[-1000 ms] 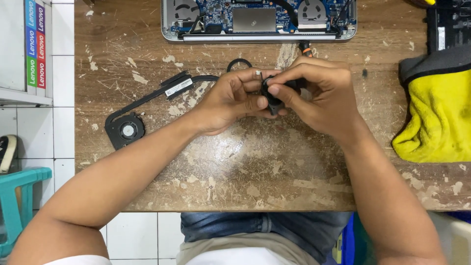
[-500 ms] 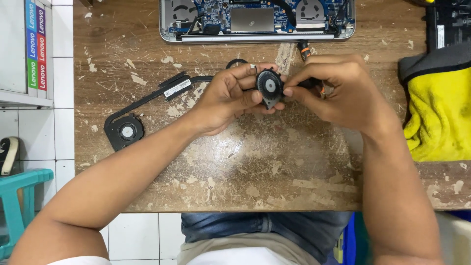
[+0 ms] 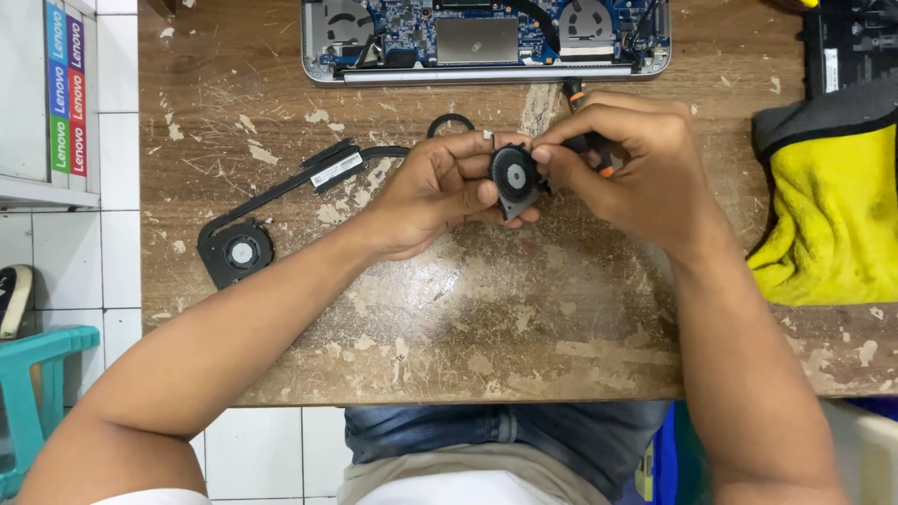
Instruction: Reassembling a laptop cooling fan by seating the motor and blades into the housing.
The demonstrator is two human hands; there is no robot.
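Holding a small black fan (image 3: 514, 178) above the worn wooden counter (image 3: 468, 309), left hand (image 3: 435, 192) closed on its left edge, right hand (image 3: 636, 173) pinching its right side, an orange-handled tool (image 3: 589, 140) tucked under the right fingers. Behind them, an opened laptop (image 3: 486, 39) with bare circuit board at the far edge. Left of the hands, another fan with heat pipe (image 3: 245, 248) lies flat; black ring (image 3: 450, 122) just past the left thumb. Yellow cloth (image 3: 828, 220) at right, well apart. Right hand hides part of the tool.
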